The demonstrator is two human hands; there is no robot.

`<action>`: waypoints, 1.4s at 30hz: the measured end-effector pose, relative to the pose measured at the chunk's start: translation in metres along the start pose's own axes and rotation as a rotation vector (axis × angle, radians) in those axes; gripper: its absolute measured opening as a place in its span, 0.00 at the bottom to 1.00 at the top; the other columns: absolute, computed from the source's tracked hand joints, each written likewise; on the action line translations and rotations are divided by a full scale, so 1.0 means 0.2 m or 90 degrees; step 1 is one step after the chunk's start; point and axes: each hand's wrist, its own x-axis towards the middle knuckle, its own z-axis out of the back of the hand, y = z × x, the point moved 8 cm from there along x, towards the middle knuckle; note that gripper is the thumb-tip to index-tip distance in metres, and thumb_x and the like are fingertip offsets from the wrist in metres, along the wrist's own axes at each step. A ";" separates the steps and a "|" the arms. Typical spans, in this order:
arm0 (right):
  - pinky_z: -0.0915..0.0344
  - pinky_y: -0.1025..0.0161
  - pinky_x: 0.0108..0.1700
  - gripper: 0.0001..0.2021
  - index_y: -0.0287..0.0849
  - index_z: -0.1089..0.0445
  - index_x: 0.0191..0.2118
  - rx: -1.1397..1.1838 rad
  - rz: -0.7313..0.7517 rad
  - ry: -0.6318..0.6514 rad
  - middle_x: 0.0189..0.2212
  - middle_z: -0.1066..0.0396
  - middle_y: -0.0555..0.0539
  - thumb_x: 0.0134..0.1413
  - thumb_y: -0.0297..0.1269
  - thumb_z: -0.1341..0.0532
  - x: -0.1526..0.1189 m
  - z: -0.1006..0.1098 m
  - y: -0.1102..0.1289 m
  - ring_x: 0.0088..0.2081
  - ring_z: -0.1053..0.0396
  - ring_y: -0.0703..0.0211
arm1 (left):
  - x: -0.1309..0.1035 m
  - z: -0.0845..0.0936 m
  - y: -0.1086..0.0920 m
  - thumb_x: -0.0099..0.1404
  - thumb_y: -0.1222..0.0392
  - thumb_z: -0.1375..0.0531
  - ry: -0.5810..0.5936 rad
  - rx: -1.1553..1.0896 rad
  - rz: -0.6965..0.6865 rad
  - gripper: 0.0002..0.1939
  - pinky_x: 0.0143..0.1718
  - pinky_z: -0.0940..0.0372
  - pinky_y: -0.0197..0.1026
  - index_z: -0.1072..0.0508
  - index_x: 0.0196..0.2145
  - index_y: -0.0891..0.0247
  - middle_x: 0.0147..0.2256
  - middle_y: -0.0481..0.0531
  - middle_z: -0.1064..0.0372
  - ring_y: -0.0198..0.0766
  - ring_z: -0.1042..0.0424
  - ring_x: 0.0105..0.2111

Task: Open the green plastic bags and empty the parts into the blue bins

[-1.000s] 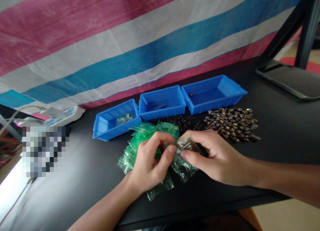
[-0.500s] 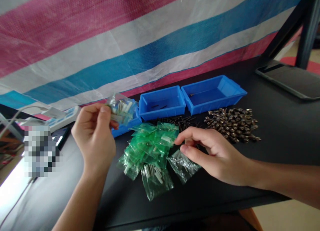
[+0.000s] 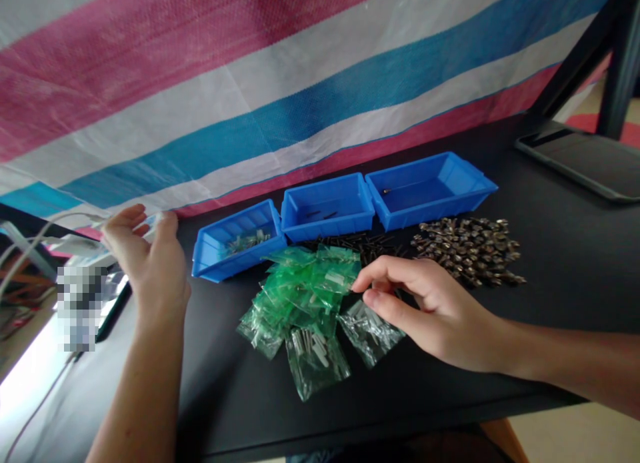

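Observation:
My left hand (image 3: pixel 150 263) is raised to the left of the left blue bin, fingers and thumb apart and holding nothing. In that left bin (image 3: pixel 210 266) lies a small clear bag (image 3: pixel 246 243) with short pins inside. My right hand (image 3: pixel 435 309) hovers at the right edge of a heap of green-tinted plastic bags (image 3: pixel 300 286). Its index finger and thumb are bent with a small gap, the index tip close to or touching a bag edge. Below the heap lie two bags of metal and white pins, one bag (image 3: pixel 317 363) in front and another bag (image 3: pixel 373 329) under my right hand.
A middle blue bin (image 3: pixel 327 229) holds a few dark pieces; a right blue bin (image 3: pixel 430 209) has one small part. Loose black screws (image 3: pixel 367 244) and a pile of bronze-coloured metal parts (image 3: pixel 467 249) lie in front. A phone-like slab (image 3: pixel 583 163) rests at right, a power strip (image 3: pixel 75 246) at left.
My left hand has let go of the clear bag, now in the left bin, and has moved left with its fingers opened. My right hand has stayed nearly still.

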 end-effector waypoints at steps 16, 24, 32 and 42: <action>0.46 0.71 0.23 0.09 0.38 0.32 0.31 -0.037 0.033 0.000 0.18 0.38 0.53 0.57 0.36 0.46 0.00 0.00 0.02 0.21 0.42 0.69 | -0.44 -0.35 -0.33 0.60 0.70 0.45 0.322 0.025 -0.379 0.06 0.31 0.37 0.35 0.31 0.35 0.65 0.28 0.49 0.29 0.33 0.31 0.28; 0.40 0.66 0.34 0.07 0.38 0.31 0.36 -0.231 0.152 0.129 0.26 0.33 0.48 0.57 0.33 0.45 0.00 -0.08 0.05 0.29 0.36 0.64 | -0.43 -0.36 -0.30 0.61 0.69 0.46 0.335 0.022 -0.331 0.05 0.30 0.37 0.34 0.30 0.34 0.65 0.27 0.49 0.31 0.32 0.32 0.28; 0.43 0.53 0.47 0.18 0.42 0.32 0.46 -0.458 0.291 0.322 0.42 0.35 0.41 0.48 0.43 0.37 -0.07 -0.17 0.05 0.45 0.40 0.49 | -0.48 -0.42 -0.29 0.63 0.67 0.46 0.400 0.033 -0.350 0.05 0.31 0.38 0.36 0.30 0.35 0.65 0.27 0.49 0.30 0.33 0.34 0.28; 0.44 0.53 0.48 0.24 0.42 0.34 0.51 -0.481 0.300 0.309 0.44 0.35 0.40 0.48 0.45 0.37 -0.07 -0.18 0.04 0.46 0.41 0.49 | -0.47 -0.43 -0.29 0.63 0.66 0.47 0.409 0.052 -0.344 0.05 0.30 0.39 0.37 0.30 0.35 0.64 0.27 0.49 0.31 0.34 0.34 0.28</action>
